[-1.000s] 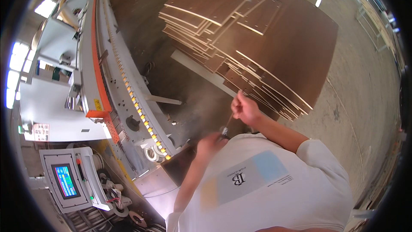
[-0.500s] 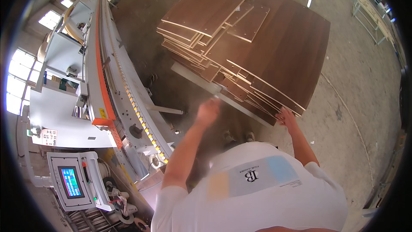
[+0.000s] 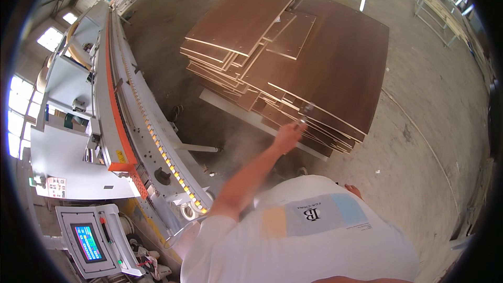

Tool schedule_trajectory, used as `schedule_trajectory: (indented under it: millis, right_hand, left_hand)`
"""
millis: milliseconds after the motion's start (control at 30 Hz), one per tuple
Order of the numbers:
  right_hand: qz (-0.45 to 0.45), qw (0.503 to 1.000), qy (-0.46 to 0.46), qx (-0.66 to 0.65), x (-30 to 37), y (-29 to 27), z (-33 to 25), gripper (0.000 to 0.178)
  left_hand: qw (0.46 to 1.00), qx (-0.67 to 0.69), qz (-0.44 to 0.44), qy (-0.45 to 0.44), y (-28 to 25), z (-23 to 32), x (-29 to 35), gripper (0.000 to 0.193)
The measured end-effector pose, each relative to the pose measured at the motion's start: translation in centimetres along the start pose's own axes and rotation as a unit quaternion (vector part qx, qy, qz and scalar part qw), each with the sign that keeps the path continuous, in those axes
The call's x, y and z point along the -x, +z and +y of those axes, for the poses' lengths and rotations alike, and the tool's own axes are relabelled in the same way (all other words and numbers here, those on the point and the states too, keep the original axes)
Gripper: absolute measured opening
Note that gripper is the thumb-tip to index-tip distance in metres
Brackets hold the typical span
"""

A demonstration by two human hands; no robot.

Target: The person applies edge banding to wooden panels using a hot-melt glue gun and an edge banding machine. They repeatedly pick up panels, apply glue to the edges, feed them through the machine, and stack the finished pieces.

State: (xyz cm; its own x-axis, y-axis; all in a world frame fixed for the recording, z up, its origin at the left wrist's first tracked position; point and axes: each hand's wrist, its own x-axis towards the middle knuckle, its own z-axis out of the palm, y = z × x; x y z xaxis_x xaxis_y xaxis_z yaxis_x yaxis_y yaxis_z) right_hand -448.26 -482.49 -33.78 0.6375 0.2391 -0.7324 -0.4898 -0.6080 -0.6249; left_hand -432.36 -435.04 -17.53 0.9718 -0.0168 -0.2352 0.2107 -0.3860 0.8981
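Observation:
My left hand [image 3: 289, 136] is closed around a small shiny metallic object [image 3: 304, 115], too blurred to name. It reaches over the near edge of a stack of dark brown wood-grain boards [image 3: 346, 63] with pale edges. Whether the object touches the boards, I cannot tell. Smaller board pieces [image 3: 293, 34] lie on top of the stack, and uneven layers show along its near side. My right hand [image 3: 354, 191] is low beside my shirt, mostly hidden behind my body; only a part of it shows, apart from the boards.
A long machine [image 3: 152, 120] with an orange strip and a row of yellow-white rollers runs along the left. Its control panel [image 3: 88, 241] with a lit screen stands near left. A pale bar [image 3: 236, 111] lies under the stack's near side. A wooden bench [image 3: 437, 10] stands far right.
My left hand has moved right and forward to the near edge of the stack. My right hand has drawn back from the boards' near right corner to my side.

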Motion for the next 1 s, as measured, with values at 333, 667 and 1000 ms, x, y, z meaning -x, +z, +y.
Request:
schedule_trajectory:
  millis: [333, 667, 1000]
  right_hand:
    - [0.08, 0.973, 0.075, -0.204, -2.6, 0.4, -8.7, 0.045]
    - [0.126, 0.963, 0.079, -0.225, 1.0, 3.1, -3.4, 0.039]
    - [0.172, 0.982, 0.042, -0.067, 3.0, 4.4, -2.6, 0.04]
  left_hand:
    - [0.99, 0.022, 0.038, -0.135, -12.4, 4.9, -10.4, 0.04]
    - [0.956, -0.156, 0.249, 0.002, -24.8, -1.6, -17.4, 0.039]
    - [0.862, 0.283, 0.35, -0.233, -29.8, -13.8, -9.2, 0.042]
